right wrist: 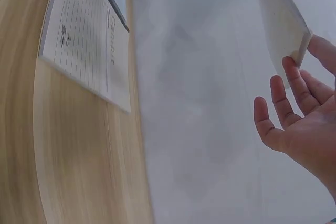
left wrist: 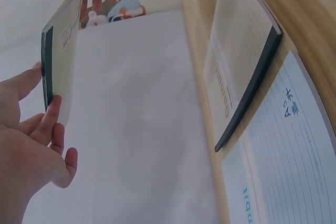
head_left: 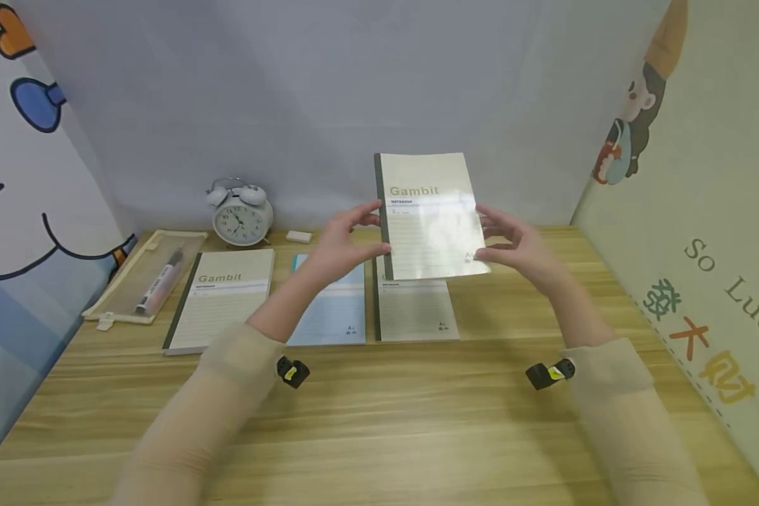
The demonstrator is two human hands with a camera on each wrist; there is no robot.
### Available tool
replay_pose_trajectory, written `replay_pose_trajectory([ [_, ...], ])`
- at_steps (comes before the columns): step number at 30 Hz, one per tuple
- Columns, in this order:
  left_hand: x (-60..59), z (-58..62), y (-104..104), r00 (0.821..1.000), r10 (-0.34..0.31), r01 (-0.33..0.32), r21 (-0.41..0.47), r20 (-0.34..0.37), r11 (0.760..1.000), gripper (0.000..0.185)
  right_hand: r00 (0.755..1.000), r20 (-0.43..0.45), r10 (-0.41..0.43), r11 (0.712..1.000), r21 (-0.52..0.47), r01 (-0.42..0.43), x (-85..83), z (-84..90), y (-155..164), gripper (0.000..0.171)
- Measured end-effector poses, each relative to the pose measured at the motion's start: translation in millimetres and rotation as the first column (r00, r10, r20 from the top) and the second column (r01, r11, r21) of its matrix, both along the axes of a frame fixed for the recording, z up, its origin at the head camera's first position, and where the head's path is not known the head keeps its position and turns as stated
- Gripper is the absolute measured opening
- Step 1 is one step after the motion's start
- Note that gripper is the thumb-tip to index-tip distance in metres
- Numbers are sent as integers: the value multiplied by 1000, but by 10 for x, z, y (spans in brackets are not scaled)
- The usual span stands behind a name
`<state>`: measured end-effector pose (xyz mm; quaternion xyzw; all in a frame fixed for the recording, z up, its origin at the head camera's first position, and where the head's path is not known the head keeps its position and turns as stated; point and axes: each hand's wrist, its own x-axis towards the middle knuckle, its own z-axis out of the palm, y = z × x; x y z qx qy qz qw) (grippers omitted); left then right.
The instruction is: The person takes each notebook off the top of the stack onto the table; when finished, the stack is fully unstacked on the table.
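Observation:
A beige "Gambit" notebook (head_left: 426,218) with a dark spine is held upright above the wooden desk (head_left: 405,414), cover toward me. My left hand (head_left: 344,242) pinches its spine edge between thumb and fingers; the left wrist view shows the left hand (left wrist: 26,145) at the held notebook's (left wrist: 60,61) lower spine corner. My right hand (head_left: 519,242) pinches the opposite edge low down. In the right wrist view the right hand (right wrist: 299,124) has its thumb and fingers either side of the notebook's (right wrist: 281,24) corner.
Flat on the desk lie a beige notebook (head_left: 224,302) at left, a blue one (head_left: 332,309) in the middle and another beige one (head_left: 414,313) below the held one. An alarm clock (head_left: 242,214), an eraser (head_left: 299,236) and a mesh pencil pouch (head_left: 148,277) sit at the back left. Panels close in three sides.

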<state>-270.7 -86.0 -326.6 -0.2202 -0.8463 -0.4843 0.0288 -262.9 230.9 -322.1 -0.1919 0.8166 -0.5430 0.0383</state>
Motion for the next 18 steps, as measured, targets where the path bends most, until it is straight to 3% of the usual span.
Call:
replay_pose_trajectory([
  [12, -46, -172, 650, 996, -85, 84, -41, -39, 996, 76, 1000, -8, -22, 1000, 4, 22, 185, -150, 652, 74],
  [18, -61, -304, 871, 994, -110, 109, -100, -3, 989, 78, 999, -24, -28, 999, 40, 29, 216, -293, 873, 78],
])
